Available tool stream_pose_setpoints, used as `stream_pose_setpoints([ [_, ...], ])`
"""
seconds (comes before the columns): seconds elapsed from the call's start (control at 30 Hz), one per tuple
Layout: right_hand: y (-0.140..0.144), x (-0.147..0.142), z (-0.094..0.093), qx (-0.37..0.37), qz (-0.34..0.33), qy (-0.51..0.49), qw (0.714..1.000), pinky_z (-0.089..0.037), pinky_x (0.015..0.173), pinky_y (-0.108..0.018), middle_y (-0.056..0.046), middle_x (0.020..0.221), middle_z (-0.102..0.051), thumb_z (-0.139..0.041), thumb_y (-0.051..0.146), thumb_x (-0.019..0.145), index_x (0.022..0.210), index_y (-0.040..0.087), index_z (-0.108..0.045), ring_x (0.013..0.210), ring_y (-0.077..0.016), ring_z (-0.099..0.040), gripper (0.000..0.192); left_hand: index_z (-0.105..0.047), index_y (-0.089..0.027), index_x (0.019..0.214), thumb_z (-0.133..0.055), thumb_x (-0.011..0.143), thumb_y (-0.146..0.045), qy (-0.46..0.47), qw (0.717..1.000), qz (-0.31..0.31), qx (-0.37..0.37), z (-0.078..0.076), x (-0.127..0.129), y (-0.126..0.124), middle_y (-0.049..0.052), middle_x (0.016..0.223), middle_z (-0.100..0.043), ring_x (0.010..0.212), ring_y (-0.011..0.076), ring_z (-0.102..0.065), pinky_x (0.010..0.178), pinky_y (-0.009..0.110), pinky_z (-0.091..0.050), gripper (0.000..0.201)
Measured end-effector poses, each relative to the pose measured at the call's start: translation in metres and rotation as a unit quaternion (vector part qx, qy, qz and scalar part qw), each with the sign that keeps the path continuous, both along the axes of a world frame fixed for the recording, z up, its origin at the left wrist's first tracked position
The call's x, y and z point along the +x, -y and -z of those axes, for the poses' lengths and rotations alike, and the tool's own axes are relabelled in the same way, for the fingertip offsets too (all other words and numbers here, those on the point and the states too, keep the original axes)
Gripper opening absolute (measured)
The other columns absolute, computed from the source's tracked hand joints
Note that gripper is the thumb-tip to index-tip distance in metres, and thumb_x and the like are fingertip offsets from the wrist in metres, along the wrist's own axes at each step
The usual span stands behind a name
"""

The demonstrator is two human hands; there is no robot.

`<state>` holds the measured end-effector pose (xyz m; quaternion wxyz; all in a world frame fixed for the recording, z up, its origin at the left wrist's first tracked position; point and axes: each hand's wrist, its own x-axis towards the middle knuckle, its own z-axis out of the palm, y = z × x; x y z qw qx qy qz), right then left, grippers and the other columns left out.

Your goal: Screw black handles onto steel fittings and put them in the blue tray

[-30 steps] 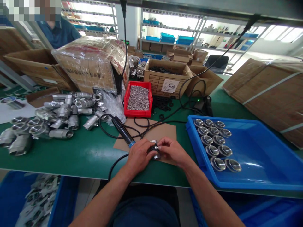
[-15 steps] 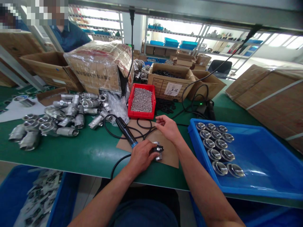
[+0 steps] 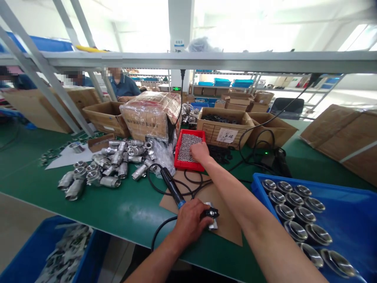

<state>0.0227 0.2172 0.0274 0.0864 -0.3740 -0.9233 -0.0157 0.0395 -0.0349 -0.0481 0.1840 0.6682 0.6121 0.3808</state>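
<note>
1. The left hand (image 3: 191,225) was closed around a small metal fitting (image 3: 212,217) on a brown cardboard sheet (image 3: 224,224) at the near edge of the green worktop (image 3: 129,204).
2. The fitting looked like a short silvery body with a black cap on top, a bright metal spot showing in the middle of that cap; only its right part showed past the fingers.
3. The right hand (image 3: 199,152) was stretched out over the near end of a red bin (image 3: 179,157) filled with tiny grey metal pieces (image 3: 188,143), fingers curled down into them; whether it had pinched any could not be told.
4. A black-handled powered driver (image 3: 172,188) with a blue collar lay on the cardboard sheet just left of the left hand, its black cable looped over the worktop.
5. A pile of silvery pipe fittings (image 3: 108,167) lay well to the left of the red bin.
6. A blue tray (image 3: 356,204) to the right held rows of shiny metal cups (image 3: 294,208).
7. Behind the red bin stood a plastic-wrapped carton (image 3: 150,116) and an open cardboard box (image 3: 225,129) bearing a white label.
</note>
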Motion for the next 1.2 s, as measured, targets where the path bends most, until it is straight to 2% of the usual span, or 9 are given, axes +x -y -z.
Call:
stream_pose_setpoints([
  [0.1, 0.005, 0.004, -0.008, -0.003, -0.003, -0.045, 0.999, -0.045, 0.098, -0.047, -0.010, 0.108, -0.069, -0.057, 0.033, 0.095, 0.101, 0.014, -0.067, 0.106, -0.0242, -0.063, 0.022, -0.068, -0.021, 0.108, -0.071, 0.083, -0.033, 0.000, 1.000, 0.001, 0.002, 0.001, 0.000, 0.000, 0.005, 0.096, -0.068, 0.093, 0.0221, -0.062, 0.082, 0.034, -0.047, 0.028],
  [0.23, 0.024, 0.023, -0.016, -0.031, -0.010, -0.150, 0.988, -0.045, 0.093, -0.038, -0.012, 0.107, -0.072, -0.049, 0.026, 0.095, 0.098, 0.017, -0.070, 0.104, -0.0247, -0.064, 0.023, -0.067, -0.021, 0.109, -0.070, 0.084, -0.034, -0.007, 1.000, 0.005, 0.003, 0.002, -0.001, -0.001, 0.006, 0.098, -0.068, 0.094, 0.0222, -0.062, 0.083, 0.034, -0.047, 0.027],
  [0.33, 0.047, 0.053, -0.012, -0.084, -0.021, -0.226, 0.970, -0.048, 0.086, -0.030, -0.006, 0.102, -0.073, -0.050, 0.026, 0.091, 0.099, 0.019, -0.071, 0.095, -0.0196, -0.066, 0.023, -0.067, -0.021, 0.109, -0.070, 0.085, -0.032, -0.010, 1.000, 0.007, 0.002, 0.002, 0.000, -0.001, 0.005, 0.099, -0.068, 0.095, 0.0221, -0.062, 0.085, 0.035, -0.047, 0.027],
  [0.47, 0.087, 0.108, 0.006, -0.167, -0.015, -0.283, 0.944, -0.051, 0.069, -0.026, -0.003, 0.086, -0.073, -0.054, 0.028, 0.088, 0.097, 0.018, -0.070, 0.074, -0.0154, -0.066, 0.021, -0.066, -0.020, 0.108, -0.070, 0.085, -0.031, -0.011, 1.000, 0.008, -0.005, 0.001, 0.000, -0.001, 0.005, 0.099, -0.067, 0.094, 0.0211, -0.061, 0.085, 0.034, -0.047, 0.026],
  [0.57, 0.119, 0.148, 0.021, -0.275, 0.005, -0.326, 0.905, -0.049, 0.062, -0.026, -0.002, 0.076, -0.071, -0.062, 0.031, 0.083, 0.089, 0.018, -0.071, 0.065, -0.0148, -0.062, 0.017, -0.066, -0.021, 0.108, -0.070, 0.085, -0.029, -0.013, 1.000, 0.011, -0.007, 0.001, -0.001, -0.001, 0.004, 0.098, -0.066, 0.093, 0.0202, -0.061, 0.084, 0.032, -0.046, 0.025],
  [0.7, 0.148, 0.180, 0.039, -0.409, 0.039, -0.357, 0.839, -0.048, 0.067, -0.029, -0.003, 0.079, -0.071, -0.070, 0.029, 0.076, 0.082, 0.018, -0.073, 0.071, -0.0165, -0.062, 0.013, -0.066, -0.022, 0.105, -0.070, 0.085, -0.028, -0.022, 1.000, 0.010, -0.013, 0.000, -0.001, -0.001, 0.003, 0.095, -0.064, 0.091, 0.0195, -0.060, 0.082, 0.032, -0.046, 0.021],
  [0.87, 0.162, 0.181, 0.053, -0.499, 0.062, -0.379, 0.777, -0.047, 0.067, -0.029, -0.002, 0.076, -0.070, -0.072, 0.030, 0.073, 0.078, 0.017, -0.071, 0.069, -0.0156, -0.060, 0.014, -0.067, -0.023, 0.106, -0.070, 0.085, -0.029, -0.020, 1.000, 0.003, -0.011, 0.002, -0.001, -0.002, 0.003, 0.096, -0.064, 0.091, 0.0192, -0.060, 0.083, 0.032, -0.046, 0.022],
  [1.07, 0.166, 0.169, 0.055, -0.562, 0.123, -0.433, 0.694, -0.042, 0.058, -0.025, 0.002, 0.068, -0.063, -0.079, 0.030, 0.062, 0.077, 0.018, -0.062, 0.061, -0.0118, -0.054, 0.025, -0.066, -0.023, 0.105, -0.071, 0.084, -0.027, -0.022, 1.000, 0.001, -0.009, 0.003, -0.001, -0.001, 0.002, 0.095, -0.064, 0.090, 0.0186, -0.060, 0.081, 0.031, -0.046, 0.023],
  [1.2, 0.168, 0.165, 0.057, -0.576, 0.161, -0.432, 0.674, -0.035, 0.049, -0.023, 0.004, 0.061, -0.058, -0.076, 0.035, 0.063, 0.072, 0.018, -0.059, 0.052, -0.0094, -0.047, 0.026, -0.067, -0.023, 0.105, -0.071, 0.084, -0.029, -0.028, 1.000, 0.003, -0.014, 0.003, 0.000, -0.002, 0.003, 0.094, -0.064, 0.090, 0.0190, -0.060, 0.081, 0.031, -0.046, 0.022],
])
